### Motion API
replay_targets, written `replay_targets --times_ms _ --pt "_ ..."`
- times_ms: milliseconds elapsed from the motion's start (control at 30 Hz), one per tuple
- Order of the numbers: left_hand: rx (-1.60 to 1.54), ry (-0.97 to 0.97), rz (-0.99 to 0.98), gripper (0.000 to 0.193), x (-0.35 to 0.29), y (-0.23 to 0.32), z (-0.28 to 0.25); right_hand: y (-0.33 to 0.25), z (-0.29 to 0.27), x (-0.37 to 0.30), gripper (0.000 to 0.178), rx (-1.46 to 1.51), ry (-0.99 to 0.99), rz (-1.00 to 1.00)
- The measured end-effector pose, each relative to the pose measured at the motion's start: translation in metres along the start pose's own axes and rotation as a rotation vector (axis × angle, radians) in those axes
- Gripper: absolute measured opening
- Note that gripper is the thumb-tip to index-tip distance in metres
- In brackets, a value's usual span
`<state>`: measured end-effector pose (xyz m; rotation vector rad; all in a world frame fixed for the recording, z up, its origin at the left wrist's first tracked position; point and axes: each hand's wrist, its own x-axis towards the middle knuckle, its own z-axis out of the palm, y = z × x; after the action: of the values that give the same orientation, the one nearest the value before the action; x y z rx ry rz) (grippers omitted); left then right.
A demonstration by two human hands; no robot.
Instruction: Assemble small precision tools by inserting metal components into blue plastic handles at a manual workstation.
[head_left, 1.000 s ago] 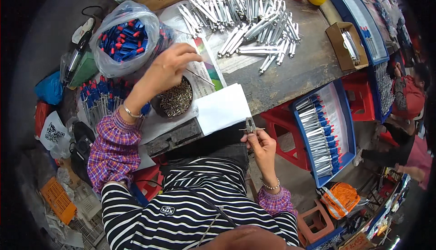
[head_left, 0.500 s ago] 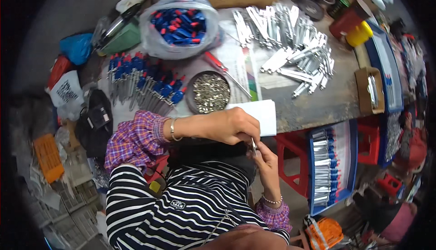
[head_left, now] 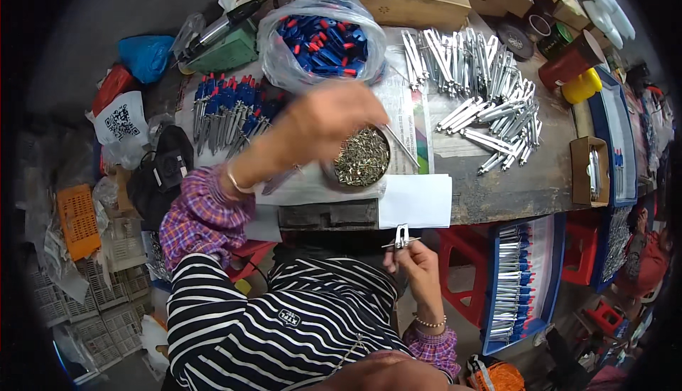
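My right hand (head_left: 418, 269), in front of the table's near edge, pinches a small silver U-shaped metal part (head_left: 402, 237). A thin rod or pin lies crosswise at the base of this part. Smeared by motion, my left hand (head_left: 330, 120) is above the table, beside a dark round bowl of small metal pieces (head_left: 364, 156). Its fingers are too blurred to show whether they hold anything. Part of the bowl and most of a screwdriver (head_left: 403, 148) are hidden behind it; mainly the shaft shows. A white pad of paper (head_left: 415, 202) lies on the table edge near my right hand.
Behind my left hand stands a plastic bag (head_left: 273, 61) of blue-and-red parts. Blue-handled metal pieces (head_left: 224, 110) lie left, loose silver strips (head_left: 490, 100) right. A blue tray (head_left: 548, 277) of assembled pieces rests beside a red stool (head_left: 462, 267), with a small cardboard box (head_left: 581, 171) above.
My left hand has left my right hand and moved up and left over the bowl. My right hand has lowered slightly, and the metal part now shows plainly. The view has shifted a little.
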<state>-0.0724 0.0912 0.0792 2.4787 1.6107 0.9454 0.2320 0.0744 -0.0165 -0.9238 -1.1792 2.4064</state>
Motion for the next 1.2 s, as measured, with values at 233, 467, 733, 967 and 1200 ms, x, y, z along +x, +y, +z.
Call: replay_targets --times_ms 233,467,733,967,1200 --pt "0.407 0.045 -0.345 0.029 -0.066 -0.068 -0.058 -0.088 0.037 0.051 0.02 -0.86 -0.024 -0.604" --pt "0.482 0.162 -0.314 0.035 -0.083 -0.055 -0.036 -0.119 0.07 0.147 0.012 -1.31 -0.047 -0.988" --pt "0.55 0.363 -0.099 0.016 -0.065 -0.093 -0.02 -0.141 0.096 0.192 0.009 -1.335 -0.094 -0.992" --pt "0.464 0.395 -0.12 0.02 -0.058 -0.106 -0.02 -0.133 0.087 0.196 0.011 -1.349 -0.095 -0.93" --pt "0.315 0.301 -0.215 0.022 -0.08 -0.095 -0.04 -0.121 0.072 0.194 0.007 -1.274 -0.106 -0.976"
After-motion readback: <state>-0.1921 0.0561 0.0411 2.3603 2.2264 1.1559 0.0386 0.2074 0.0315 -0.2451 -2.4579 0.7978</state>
